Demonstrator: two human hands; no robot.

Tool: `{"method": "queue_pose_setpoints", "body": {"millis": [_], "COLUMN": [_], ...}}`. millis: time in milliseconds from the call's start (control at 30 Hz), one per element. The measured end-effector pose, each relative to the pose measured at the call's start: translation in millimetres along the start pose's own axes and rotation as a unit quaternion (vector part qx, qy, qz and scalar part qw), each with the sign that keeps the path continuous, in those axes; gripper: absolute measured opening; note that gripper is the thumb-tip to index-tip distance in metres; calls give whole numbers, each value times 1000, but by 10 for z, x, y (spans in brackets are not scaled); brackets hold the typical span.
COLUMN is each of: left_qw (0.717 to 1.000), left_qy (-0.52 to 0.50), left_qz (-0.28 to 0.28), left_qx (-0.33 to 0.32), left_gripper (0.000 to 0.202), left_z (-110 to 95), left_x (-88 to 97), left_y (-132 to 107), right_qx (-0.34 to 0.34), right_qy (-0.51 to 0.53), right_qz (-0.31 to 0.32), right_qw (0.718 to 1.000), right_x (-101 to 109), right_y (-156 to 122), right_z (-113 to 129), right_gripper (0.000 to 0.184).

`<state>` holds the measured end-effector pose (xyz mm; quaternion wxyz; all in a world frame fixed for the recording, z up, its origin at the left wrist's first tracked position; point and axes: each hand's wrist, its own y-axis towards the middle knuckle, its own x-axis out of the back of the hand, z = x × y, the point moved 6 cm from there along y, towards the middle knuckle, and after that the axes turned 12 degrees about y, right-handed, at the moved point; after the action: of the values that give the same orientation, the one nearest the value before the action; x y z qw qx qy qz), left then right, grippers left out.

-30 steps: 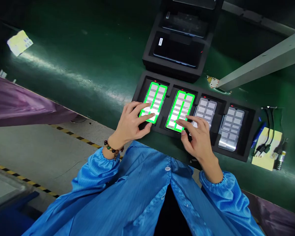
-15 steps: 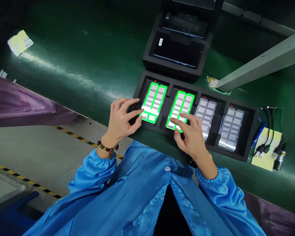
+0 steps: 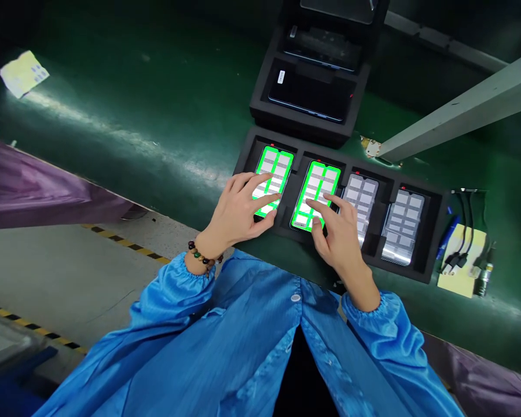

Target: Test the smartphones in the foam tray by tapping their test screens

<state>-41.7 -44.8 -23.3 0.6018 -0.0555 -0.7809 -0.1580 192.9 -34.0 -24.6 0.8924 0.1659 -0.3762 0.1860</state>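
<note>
A black foam tray [image 3: 434, 200] on the green belt holds several phones side by side. The two on the left, the first phone [image 3: 274, 168] and the second phone [image 3: 319, 184], show bright green grid screens. The third phone [image 3: 362, 194] and the fourth phone [image 3: 402, 223] show grey grids. My left hand [image 3: 238, 214] has its fingers spread over the lower half of the first phone, fingertips on the screen. My right hand [image 3: 336, 234] is spread too, with fingertips on the lower part of the second phone and over the third phone's bottom.
A second black foam tray [image 3: 306, 121] with dark phones sits just behind. A grey metal bar [image 3: 455, 113] slants in from the right. A pale block with cables and plugs [image 3: 462, 269] lies at the right. A yellow label sheet [image 3: 24, 72] lies far left.
My left hand slid back from the first phone's left edge onto its screen. My right hand stayed on the second phone with slight finger shifts. The view moved a little.
</note>
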Motion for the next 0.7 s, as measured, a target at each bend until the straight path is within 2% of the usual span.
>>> {"method": "queue_pose_setpoints", "body": {"millis": [133, 200, 300, 467, 600, 700], "left_qw": [997, 993, 991, 996, 999, 1000], "left_qy": [31, 44, 54, 33, 2, 4], "left_qz": [-20, -32, -50, -47, -32, -19], "left_qx": [72, 103, 113, 67, 14, 5], "left_gripper": [34, 33, 28, 24, 28, 32], "left_z": [218, 321, 369, 188, -17, -54], "left_x": [67, 93, 110, 33, -45, -61], "left_y": [-95, -156, -190, -60, 83, 132], "right_qx": [22, 15, -1, -19, -18, 0], "right_qy": [16, 14, -4, -23, -17, -5], "right_qz": [46, 37, -8, -53, -36, 2], "right_qw": [999, 999, 1000, 998, 999, 1000], "right_x": [-50, 23, 195, 336, 234, 97], "right_y": [93, 79, 2, -99, -20, 97], "right_z": [40, -6, -112, -222, -199, -134], "right_gripper": [44, 42, 39, 37, 38, 42]}}
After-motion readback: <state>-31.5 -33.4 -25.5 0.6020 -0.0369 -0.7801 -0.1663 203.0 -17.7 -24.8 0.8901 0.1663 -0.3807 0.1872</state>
